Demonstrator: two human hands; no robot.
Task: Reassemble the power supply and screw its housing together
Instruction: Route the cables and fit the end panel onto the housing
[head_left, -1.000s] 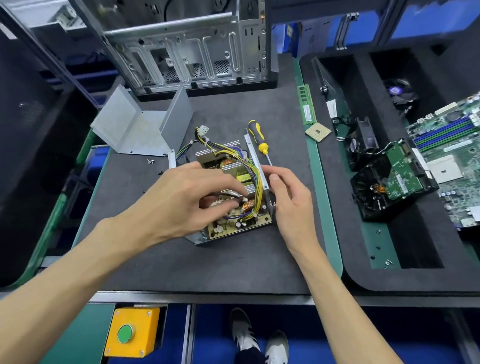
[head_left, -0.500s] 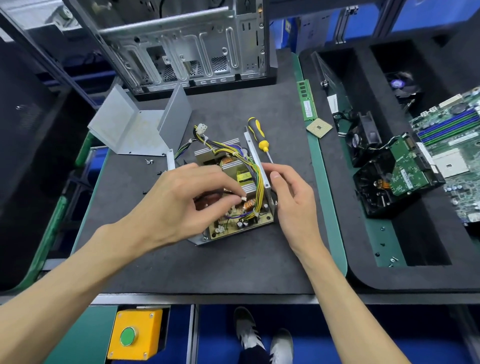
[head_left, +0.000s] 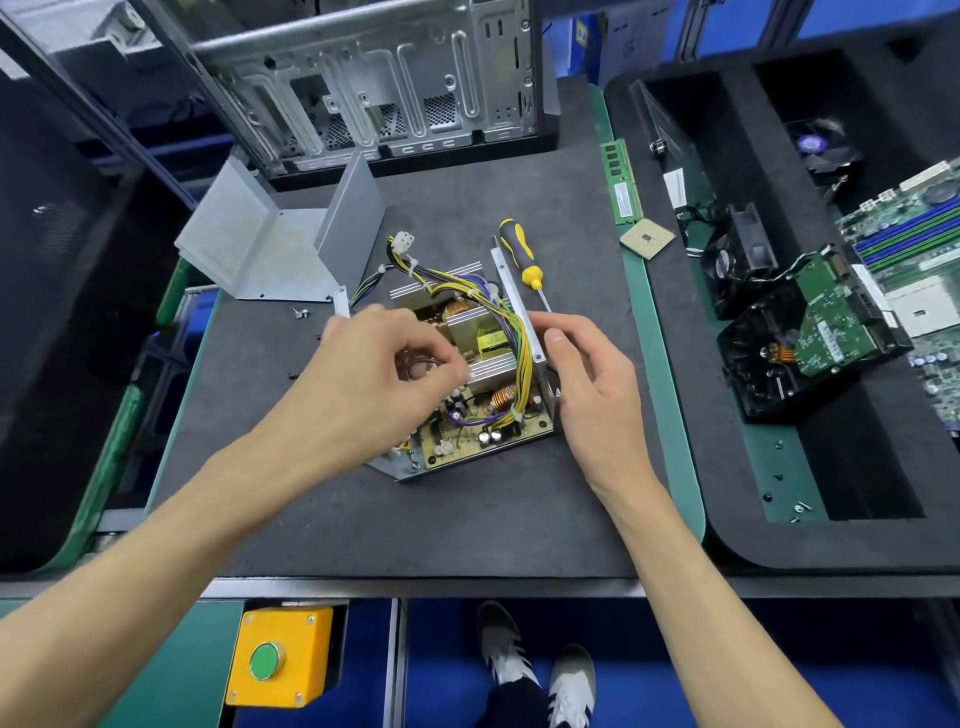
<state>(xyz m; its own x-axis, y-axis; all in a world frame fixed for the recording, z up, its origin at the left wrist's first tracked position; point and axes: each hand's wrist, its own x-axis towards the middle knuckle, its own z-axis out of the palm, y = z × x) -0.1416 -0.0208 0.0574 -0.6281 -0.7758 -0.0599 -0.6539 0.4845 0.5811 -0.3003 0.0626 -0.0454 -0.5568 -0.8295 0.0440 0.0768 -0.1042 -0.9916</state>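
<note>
Both hands (head_left: 384, 374) (head_left: 592, 384) flank the power supply (head_left: 483, 364), long axis running away.

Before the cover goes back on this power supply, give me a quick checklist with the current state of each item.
1. Circuit board sits in the open housing: ok.
2. Yellow wire bundle tucked below the housing edge: not ok, it arches over the heat sinks.
3. Cover within reach: ok, it lies on the mat behind the supply.
4. Screwdriver at hand: ok, beside the housing wall.
5. Loose screw available: ok, near the cover; count cannot tell.
6. Hands clear: not ok, left hand is over the board, right hand at the wall.
</note>
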